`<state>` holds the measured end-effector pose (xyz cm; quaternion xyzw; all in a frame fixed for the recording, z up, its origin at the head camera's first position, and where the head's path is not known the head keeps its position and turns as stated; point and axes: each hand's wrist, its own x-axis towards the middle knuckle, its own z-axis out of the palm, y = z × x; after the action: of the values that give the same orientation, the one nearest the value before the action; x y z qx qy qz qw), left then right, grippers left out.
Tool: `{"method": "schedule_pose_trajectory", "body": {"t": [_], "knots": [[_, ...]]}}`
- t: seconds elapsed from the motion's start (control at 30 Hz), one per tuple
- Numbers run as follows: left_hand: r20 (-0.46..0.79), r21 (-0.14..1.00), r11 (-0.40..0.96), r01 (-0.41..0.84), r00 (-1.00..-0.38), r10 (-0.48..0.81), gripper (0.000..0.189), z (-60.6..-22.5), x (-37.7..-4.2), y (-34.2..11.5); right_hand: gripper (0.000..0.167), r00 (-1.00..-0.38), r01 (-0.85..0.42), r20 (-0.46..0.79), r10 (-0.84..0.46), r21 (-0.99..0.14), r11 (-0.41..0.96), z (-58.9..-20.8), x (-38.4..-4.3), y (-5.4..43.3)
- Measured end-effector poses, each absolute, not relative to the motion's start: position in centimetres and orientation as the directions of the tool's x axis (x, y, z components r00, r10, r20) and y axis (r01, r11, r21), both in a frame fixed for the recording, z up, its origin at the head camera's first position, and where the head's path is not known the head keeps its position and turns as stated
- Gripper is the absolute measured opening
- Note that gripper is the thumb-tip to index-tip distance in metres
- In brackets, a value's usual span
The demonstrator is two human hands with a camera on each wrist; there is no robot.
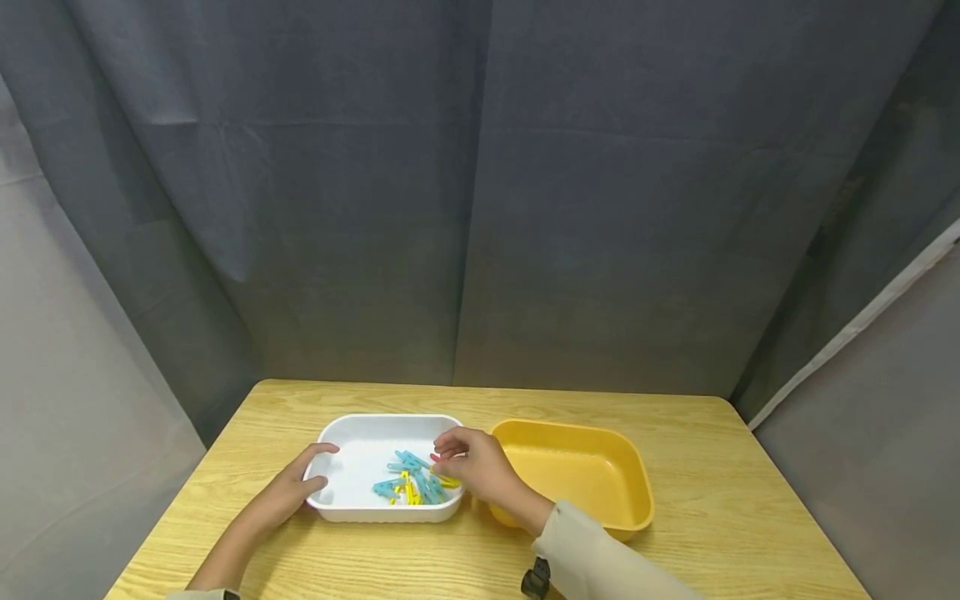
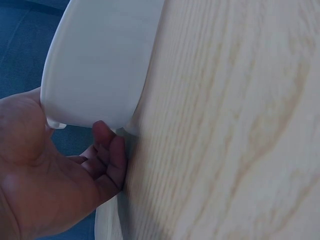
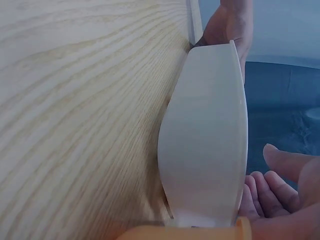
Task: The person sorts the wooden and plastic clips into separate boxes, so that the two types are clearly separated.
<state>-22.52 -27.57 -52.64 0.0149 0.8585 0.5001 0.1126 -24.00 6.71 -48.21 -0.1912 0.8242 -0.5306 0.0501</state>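
Note:
In the head view, my left hand point(image 1: 283, 492) grips the left end of a white plastic basin point(image 1: 341, 458), its thumb and a finger over the rim. The left wrist view shows other fingers bent against the basin's outside. Inside, toward the right, lie blue clothespins point(image 1: 408, 458) and yellow clothespins point(image 1: 411, 492) in a loose pile. Over the basin's right end, my right hand point(image 1: 480, 467) reaches in, with a small red piece point(image 1: 435, 457) between its fingertips and thumb in the head view. The right wrist view shows thumb and bent fingers apart, with nothing visible between them.
A yellow plastic basin point(image 1: 592, 475) stands just right of the white one, partly behind my right forearm. Both are on a wood-grain table point(image 1: 735, 492). Dark grey curtains point(image 1: 600, 208) hang behind the table's far edge, with lighter cloth at both sides.

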Motion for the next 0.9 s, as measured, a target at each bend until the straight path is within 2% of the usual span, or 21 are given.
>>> {"method": "schedule_pose_trajectory", "body": {"t": [0.57,0.9], "knots": [[-0.161,0.856,0.512,-0.072,-0.978,0.132,0.053,-52.9,-22.7,-27.7,0.032,-0.930,-0.261,0.140,-0.339,-0.902,0.344,-48.2,-22.7,11.2],[-0.169,0.892,0.443,-0.093,-0.976,0.137,0.053,-52.8,-22.6,-27.6,0.036,-0.959,-0.213,0.132,-0.252,-0.919,0.331,-47.9,-21.7,15.5]]}}
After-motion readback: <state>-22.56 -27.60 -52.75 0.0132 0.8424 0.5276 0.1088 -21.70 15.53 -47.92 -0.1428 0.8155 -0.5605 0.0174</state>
